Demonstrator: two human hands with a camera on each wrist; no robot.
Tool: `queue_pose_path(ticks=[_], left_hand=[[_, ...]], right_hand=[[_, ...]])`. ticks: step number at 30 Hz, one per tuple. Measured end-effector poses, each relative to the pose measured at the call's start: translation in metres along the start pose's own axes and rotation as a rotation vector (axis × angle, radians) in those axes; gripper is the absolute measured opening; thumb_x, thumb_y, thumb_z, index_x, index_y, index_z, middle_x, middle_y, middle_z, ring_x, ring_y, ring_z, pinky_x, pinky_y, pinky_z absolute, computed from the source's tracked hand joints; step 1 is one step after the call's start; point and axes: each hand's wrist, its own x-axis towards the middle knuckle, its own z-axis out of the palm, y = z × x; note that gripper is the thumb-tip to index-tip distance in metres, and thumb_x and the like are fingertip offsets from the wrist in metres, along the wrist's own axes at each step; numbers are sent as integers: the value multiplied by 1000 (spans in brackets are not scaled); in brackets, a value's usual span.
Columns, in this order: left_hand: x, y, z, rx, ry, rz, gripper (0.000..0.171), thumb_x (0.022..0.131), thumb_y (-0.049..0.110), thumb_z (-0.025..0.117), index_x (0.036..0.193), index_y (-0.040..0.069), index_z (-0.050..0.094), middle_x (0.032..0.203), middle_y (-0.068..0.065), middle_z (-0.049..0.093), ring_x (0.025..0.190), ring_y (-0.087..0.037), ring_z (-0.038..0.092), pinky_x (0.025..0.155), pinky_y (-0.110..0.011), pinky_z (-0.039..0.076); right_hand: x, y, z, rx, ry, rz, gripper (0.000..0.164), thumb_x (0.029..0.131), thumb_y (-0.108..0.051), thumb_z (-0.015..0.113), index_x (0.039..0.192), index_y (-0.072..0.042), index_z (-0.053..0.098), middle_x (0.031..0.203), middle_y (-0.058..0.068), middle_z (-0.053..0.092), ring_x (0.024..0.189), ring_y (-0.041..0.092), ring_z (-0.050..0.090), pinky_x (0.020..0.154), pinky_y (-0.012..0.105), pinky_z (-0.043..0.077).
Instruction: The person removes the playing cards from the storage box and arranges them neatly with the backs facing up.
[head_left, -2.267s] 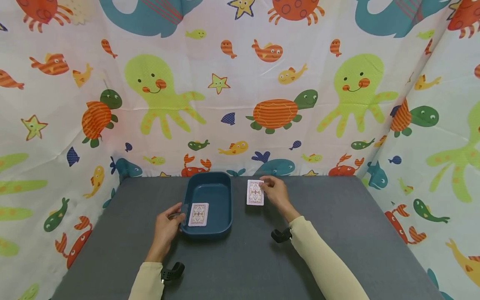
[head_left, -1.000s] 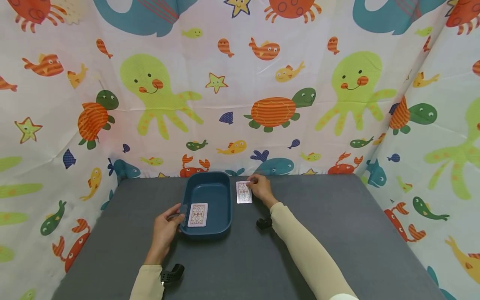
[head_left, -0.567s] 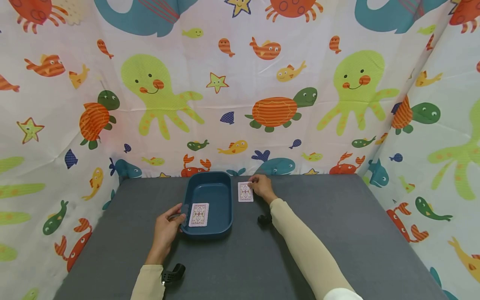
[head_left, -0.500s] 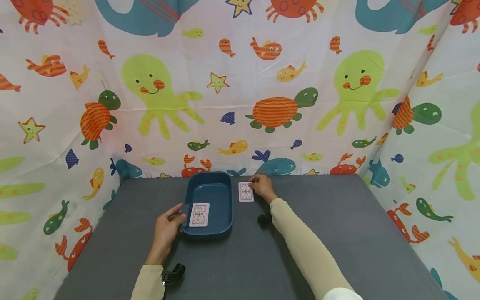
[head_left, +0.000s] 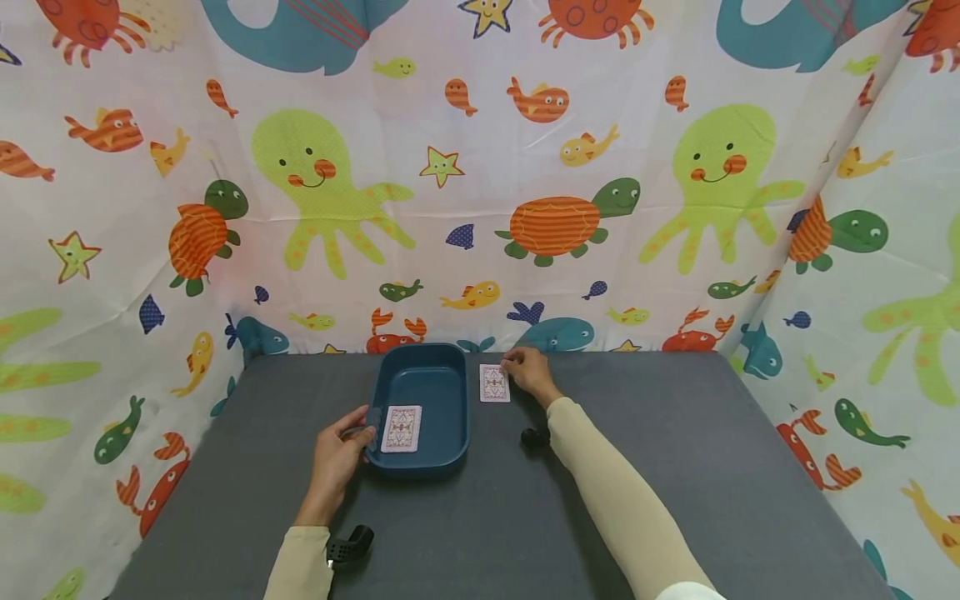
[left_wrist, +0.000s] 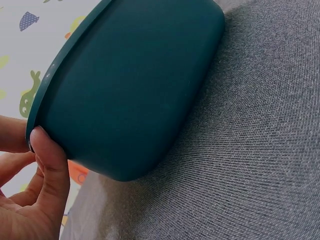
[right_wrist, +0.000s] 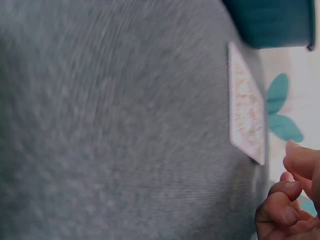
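A blue tray [head_left: 442,446] stands at the middle back of the grey table. My left hand [head_left: 335,458] pinches its left rim between thumb and fingers; the left wrist view shows the thumb [left_wrist: 49,147] on the outer side. Inside the tray, at the lower left, lies a playing card or a pack of them [head_left: 401,429], patterned back up. To the tray's right a second playing card [head_left: 494,383] lies flat on the table, back up. Just off this card's upper right corner is my right hand [head_left: 531,372], its loosely bent fingers apart from the card in the right wrist view.
The grey table [head_left: 480,533] ends at the back against a white curtain [head_left: 465,208] printed with sea animals. The curtain also runs along the left and right sides. Each wrist wears a black band with a camera [head_left: 351,546].
My right hand has moved left with the card, lowered it onto the table beside the tray, and let it go. The left hand has stayed at the tray's rim.
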Motion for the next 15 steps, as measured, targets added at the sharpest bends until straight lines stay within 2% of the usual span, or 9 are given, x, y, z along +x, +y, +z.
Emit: queue_pose_path(ticks=[5,15], left_hand=[[-1,0,0,1,1,9,44,96,9,61,139,10,55,131,-18,52,82,-12,56,56,-27,52],[-2,1,1,5,0,12,43,96,10,60,139,10,55,129,-17,53,84,-13,56,57,-26,52]], right_hand=[[-10,-5,-9,79,54,-17,19,95,-23,66,108,-9,70,98,8,66,87,20,58,71,28,47],[-40,-16,-24,170,98,-68,20,95,-28,66,107,-13,71,97,6,63,83,18,57,65,24,46]])
